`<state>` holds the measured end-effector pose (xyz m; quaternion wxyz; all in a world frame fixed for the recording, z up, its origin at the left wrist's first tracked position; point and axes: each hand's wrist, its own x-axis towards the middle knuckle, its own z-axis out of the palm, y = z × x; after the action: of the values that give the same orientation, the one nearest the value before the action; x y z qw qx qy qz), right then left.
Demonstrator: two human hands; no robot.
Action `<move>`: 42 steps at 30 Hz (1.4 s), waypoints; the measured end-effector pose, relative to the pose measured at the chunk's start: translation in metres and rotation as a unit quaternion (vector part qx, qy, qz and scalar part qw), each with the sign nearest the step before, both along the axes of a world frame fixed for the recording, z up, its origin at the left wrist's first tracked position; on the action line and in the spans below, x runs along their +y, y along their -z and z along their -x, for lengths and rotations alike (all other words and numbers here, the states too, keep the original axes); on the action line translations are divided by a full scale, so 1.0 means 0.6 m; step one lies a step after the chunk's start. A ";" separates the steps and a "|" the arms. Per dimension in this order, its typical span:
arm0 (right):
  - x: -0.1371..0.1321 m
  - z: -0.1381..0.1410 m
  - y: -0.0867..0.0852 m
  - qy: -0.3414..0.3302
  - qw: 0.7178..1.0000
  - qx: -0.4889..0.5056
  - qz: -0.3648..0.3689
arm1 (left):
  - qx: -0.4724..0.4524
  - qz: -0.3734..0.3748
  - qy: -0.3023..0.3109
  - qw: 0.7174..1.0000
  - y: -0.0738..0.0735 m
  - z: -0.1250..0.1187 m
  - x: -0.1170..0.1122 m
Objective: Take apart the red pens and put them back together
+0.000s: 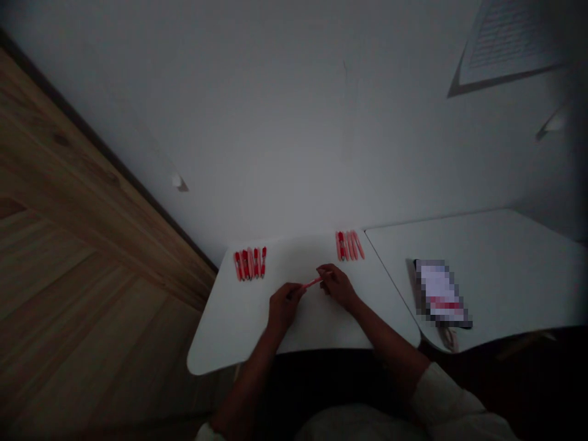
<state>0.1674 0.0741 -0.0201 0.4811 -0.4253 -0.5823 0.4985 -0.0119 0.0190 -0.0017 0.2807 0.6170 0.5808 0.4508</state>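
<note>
Between my two hands, above the white table point(229, 331), is a slim pink-red pen point(313, 282). My left hand point(283, 304) is closed on its left end, and my right hand point(337, 285) pinches the right end. The pen tilts slightly upward to the right, and its ends are partly hidden by my fingers. Beyond my left hand lies a row of several red and pink pens point(250, 264). Another row of several pens point(350, 245), mostly pink with a darker red one, lies past my right hand near the wall.
A second white table point(514, 269) adjoins on the right, bearing a phone or tablet point(441, 293) with a blurred screen and a strap below it. A pale wall point(275, 122) rises behind. Wood panelling point(92, 275) runs along the left, and a printed sheet point(509, 43) hangs upper right.
</note>
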 end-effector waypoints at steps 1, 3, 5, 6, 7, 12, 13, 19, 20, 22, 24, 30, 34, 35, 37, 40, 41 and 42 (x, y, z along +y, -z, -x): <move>0.001 -0.001 0.001 -0.003 1.000 0.011 0.018 | -0.028 0.008 -0.004 1.000 0.001 0.003 0.001; 0.002 -0.003 0.002 -0.005 0.998 0.035 0.044 | -0.088 0.021 -0.016 0.996 0.004 0.011 0.004; 0.002 -0.007 0.004 -0.009 0.997 0.050 0.057 | -0.133 0.029 -0.027 0.990 0.006 0.019 0.006; 0.000 -0.008 0.005 -0.014 0.997 0.051 0.061 | -0.149 0.032 -0.027 0.988 0.006 0.022 0.007; -0.002 -0.010 0.006 -0.021 0.997 0.045 0.060 | -0.162 0.034 -0.025 0.986 0.006 0.025 0.008; -0.021 -0.012 0.004 -0.075 0.996 -0.050 0.000 | -0.220 0.040 -0.016 0.975 0.002 0.029 0.010; -0.027 -0.011 0.001 -0.088 0.993 -0.080 -0.023 | -0.215 0.042 -0.018 0.976 0.001 0.029 0.009; -0.059 0.000 -0.011 -0.045 0.911 -0.317 -0.260 | -0.180 0.050 0.027 0.982 0.000 0.026 0.005; -0.062 0.002 -0.009 -0.029 0.886 -0.358 -0.292 | -0.183 0.051 0.039 0.981 0.001 0.026 0.004; -0.065 0.006 -0.004 -0.012 0.846 -0.420 -0.329 | -0.186 0.056 0.057 0.979 0.002 0.025 0.003; -0.064 0.009 0.002 -0.001 0.820 -0.455 -0.348 | -0.183 0.061 0.062 0.979 0.001 0.025 0.003; -0.064 0.009 0.004 -0.005 0.809 -0.476 -0.345 | -0.162 0.070 0.047 0.983 -0.003 0.024 0.003; -0.066 0.007 0.001 -0.009 0.813 -0.470 -0.343 | -0.171 0.071 0.058 0.981 -0.002 0.025 0.003; -0.066 0.007 0.000 -0.010 0.812 -0.472 -0.344 | -0.172 0.071 0.059 0.981 -0.002 0.025 0.003; -0.066 0.006 -0.002 -0.012 0.809 -0.478 -0.343 | -0.173 0.072 0.058 0.981 -0.002 0.026 0.003; -0.067 0.005 -0.002 -0.010 0.806 -0.482 -0.342 | -0.178 0.079 0.054 0.979 -0.001 0.026 0.004; -0.067 0.004 -0.002 -0.009 0.807 -0.481 -0.343 | -0.181 0.082 0.053 0.979 0.000 0.026 0.004; -0.067 0.004 -0.001 -0.008 0.807 -0.480 -0.343 | -0.185 0.086 0.053 0.978 0.000 0.025 0.004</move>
<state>0.1648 0.0341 -0.0194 0.2508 -0.4132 -0.8754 0.0024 -0.0270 0.0215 -0.0018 0.4587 0.5267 0.5218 0.4897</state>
